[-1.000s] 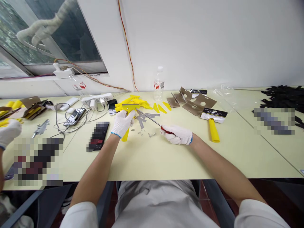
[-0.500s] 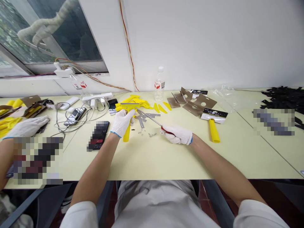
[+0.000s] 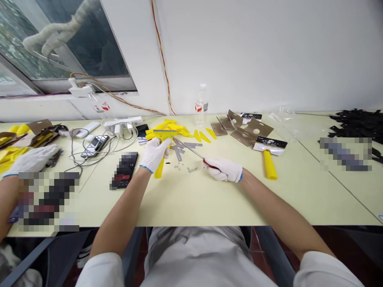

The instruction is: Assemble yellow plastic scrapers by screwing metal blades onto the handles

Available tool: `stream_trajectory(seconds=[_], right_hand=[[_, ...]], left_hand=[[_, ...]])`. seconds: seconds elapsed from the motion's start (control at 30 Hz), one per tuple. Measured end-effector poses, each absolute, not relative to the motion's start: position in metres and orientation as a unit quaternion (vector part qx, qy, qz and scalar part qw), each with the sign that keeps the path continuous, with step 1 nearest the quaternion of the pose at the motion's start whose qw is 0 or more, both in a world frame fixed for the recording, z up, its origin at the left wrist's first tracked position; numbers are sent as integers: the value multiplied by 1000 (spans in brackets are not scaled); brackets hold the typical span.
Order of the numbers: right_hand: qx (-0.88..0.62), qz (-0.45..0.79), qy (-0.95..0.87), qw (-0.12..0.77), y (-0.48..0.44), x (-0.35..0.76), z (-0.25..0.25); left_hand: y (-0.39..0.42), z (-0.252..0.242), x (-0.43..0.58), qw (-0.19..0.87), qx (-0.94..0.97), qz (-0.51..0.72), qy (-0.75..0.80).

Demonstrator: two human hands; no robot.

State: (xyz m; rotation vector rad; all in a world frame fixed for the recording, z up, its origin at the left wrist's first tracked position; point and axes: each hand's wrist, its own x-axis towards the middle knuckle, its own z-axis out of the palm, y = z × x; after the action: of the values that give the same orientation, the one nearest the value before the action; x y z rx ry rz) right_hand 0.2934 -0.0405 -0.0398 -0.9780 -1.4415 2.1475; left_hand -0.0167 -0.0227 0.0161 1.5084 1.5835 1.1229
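Observation:
My left hand (image 3: 153, 154), in a white knit glove, is closed round a yellow scraper (image 3: 159, 168) that has a grey metal blade along its head. In my gloved right hand (image 3: 224, 169) is a red-handled screwdriver (image 3: 191, 150); its shaft slants up left and the tip is at the scraper's head. Below the scraper's head lie loose grey metal blades (image 3: 179, 153) and, nearer me, several small screws (image 3: 191, 170). Yellow plastic parts (image 3: 179, 128) are heaped behind, with a few flat yellow pieces (image 3: 204, 136) beside them.
At the right are a carded yellow handle (image 3: 270, 165), brown cardboard sleeves (image 3: 254, 131) and black parts (image 3: 356, 125). A plastic bottle (image 3: 201, 105) stands by the wall. Left are a phone (image 3: 127, 167), tangled cables (image 3: 112, 149) and a co-worker's gloved hand (image 3: 34, 160).
My hands, the scraper and the screwdriver hold nearly the same place. The co-worker's hand at the left has shifted slightly left.

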Motion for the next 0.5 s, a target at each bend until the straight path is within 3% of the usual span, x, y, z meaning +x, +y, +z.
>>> stream_trajectory(seconds=[0.5], right_hand=[[-350, 757, -519, 186, -43, 291, -34]], left_hand=[[-16, 7, -17, 324, 571, 433, 619]])
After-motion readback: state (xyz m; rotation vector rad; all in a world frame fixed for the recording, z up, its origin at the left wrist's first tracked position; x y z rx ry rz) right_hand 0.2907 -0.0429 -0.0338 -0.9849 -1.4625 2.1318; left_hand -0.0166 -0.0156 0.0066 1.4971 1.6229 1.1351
